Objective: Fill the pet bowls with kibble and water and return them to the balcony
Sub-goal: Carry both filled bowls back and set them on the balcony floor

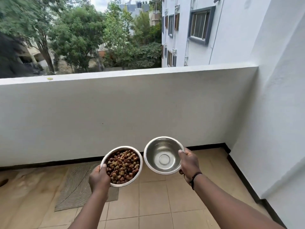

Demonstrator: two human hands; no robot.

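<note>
Return step: left hand (99,178) grips the kibble bowl (122,166), right hand (189,164) the water bowl (163,155); next, lower both level onto the mat (77,184) at 9 o'clock.

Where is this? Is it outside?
It looks like a balcony high up on a building: a low white wall closes it in, treetops show over it, and the floor is tiled. Another building stands opposite.
</note>
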